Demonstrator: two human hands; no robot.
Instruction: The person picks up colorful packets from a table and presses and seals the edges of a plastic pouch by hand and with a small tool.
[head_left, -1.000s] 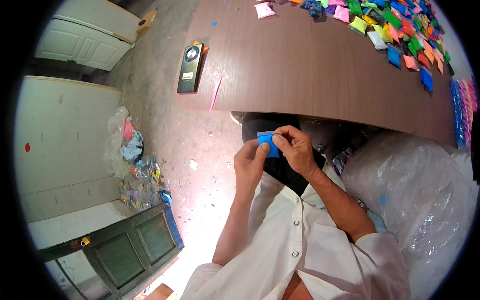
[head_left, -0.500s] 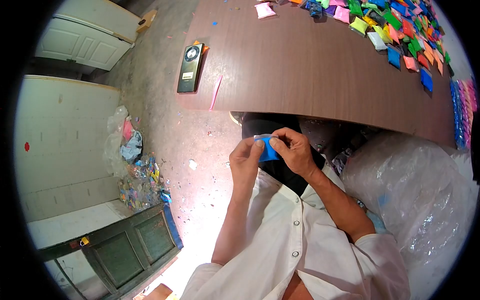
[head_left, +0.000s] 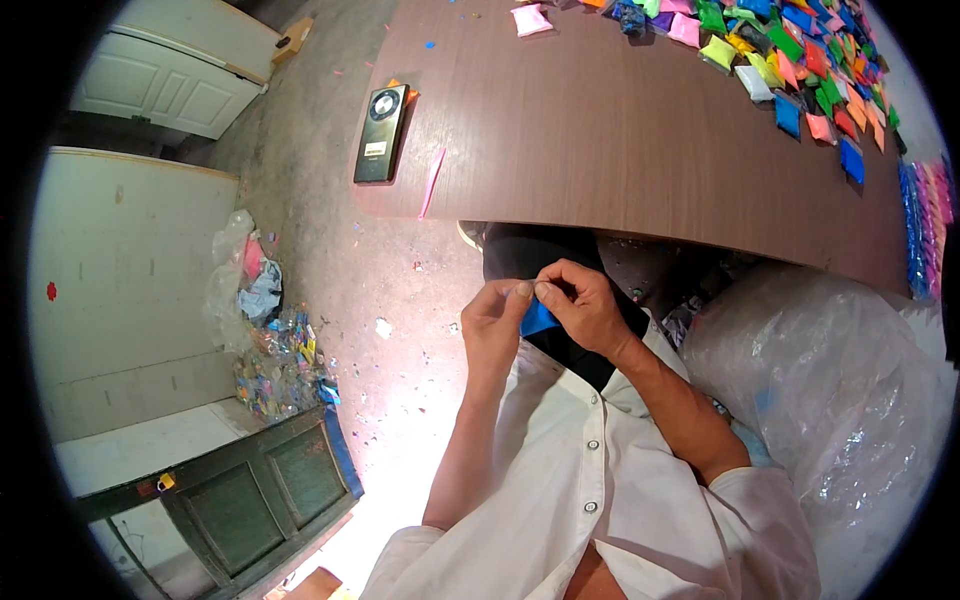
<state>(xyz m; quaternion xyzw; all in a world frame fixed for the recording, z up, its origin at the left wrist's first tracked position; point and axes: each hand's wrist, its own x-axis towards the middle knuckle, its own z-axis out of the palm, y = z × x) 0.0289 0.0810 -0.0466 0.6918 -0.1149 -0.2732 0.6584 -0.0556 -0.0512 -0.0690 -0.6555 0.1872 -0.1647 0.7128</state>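
Note:
Over my lap, both hands pinch a small blue packet [head_left: 538,319], a clear bag with blue stuff in it. My left hand [head_left: 492,322] grips its upper left edge between thumb and forefinger. At the upper right edge, my right hand [head_left: 588,308] pinches it the same way, the thumbs almost touching. The fingers cover the packet's top; its blue lower part shows below them.
Ahead is a brown table [head_left: 560,130] with a phone [head_left: 382,134], a pink stick [head_left: 432,184] and a heap of colourful packets [head_left: 800,50]. A large clear plastic bag [head_left: 830,370] stands at the right, and plastic scraps [head_left: 285,360] lie on the floor at the left.
My thumbs have come together along the packet's top edge, and less of the blue shows. The view has barely shifted.

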